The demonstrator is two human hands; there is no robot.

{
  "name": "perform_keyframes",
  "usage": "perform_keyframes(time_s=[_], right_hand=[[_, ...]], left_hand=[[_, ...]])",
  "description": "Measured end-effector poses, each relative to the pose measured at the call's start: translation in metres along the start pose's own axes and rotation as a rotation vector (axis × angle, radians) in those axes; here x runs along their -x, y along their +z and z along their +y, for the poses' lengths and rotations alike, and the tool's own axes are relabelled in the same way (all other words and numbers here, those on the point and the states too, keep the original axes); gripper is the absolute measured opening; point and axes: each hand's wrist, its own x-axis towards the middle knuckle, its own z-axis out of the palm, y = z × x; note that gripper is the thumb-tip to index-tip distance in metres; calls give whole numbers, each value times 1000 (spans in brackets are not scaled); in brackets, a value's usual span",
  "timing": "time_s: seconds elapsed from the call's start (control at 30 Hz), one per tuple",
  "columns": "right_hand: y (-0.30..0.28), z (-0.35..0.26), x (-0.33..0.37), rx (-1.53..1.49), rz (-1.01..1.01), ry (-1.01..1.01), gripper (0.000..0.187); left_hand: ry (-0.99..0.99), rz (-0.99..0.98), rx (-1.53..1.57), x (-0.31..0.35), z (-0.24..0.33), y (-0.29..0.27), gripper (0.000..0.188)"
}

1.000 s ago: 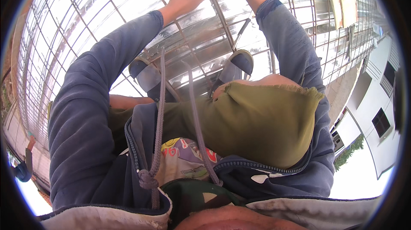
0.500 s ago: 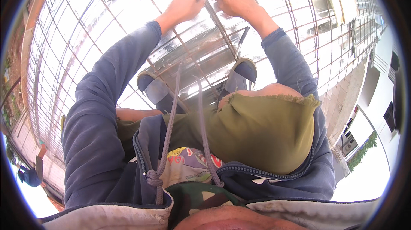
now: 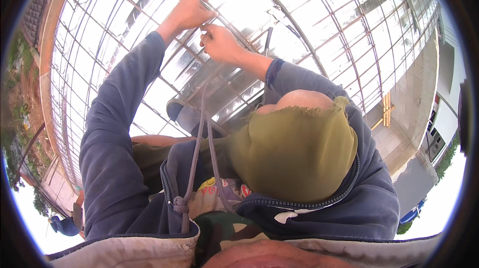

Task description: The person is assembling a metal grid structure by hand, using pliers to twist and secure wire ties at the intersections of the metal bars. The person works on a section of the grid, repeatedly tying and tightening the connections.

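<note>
A mesh of thin rebar [image 3: 294,16] spreads in front of me over bright, shiny sheeting [image 3: 229,86]. At a bar near the top centre, my left hand [image 3: 191,11] has its fingers bent and pinched together. Just below and to its right, my right hand [image 3: 221,43] is closed, its fingertips turned toward the left hand beside the same bar. Whatever the fingers hold is too small to make out. A tool with a dark handle [image 3: 268,39] stands slanting near my right forearm. My left shoe [image 3: 174,109] shows under the mesh; the right knee hides the other.
An orange-brown edge board [image 3: 46,76] borders the mesh at left, with soil and plants beyond. Another person [image 3: 66,225] is at the lower left. Wooden pieces [image 3: 386,111] lie by a concrete wall [image 3: 416,96] at right. Cords [image 3: 199,128] hang from my jacket.
Both hands have moved left in the view, the right one also lower and closer to the left. The view has shifted, and my right shoe is now hidden.
</note>
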Motion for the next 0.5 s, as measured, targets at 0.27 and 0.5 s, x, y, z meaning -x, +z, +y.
perform_keyframes(time_s=[0.27,0.5], right_hand=[[-99,-15,50,588,30,-130,49],[-143,34,101,1142,321,101,63]], left_hand=[[-441,-103,587,27,-18,32,41],[-32,-352,-168,-8,-22,-19,37]])
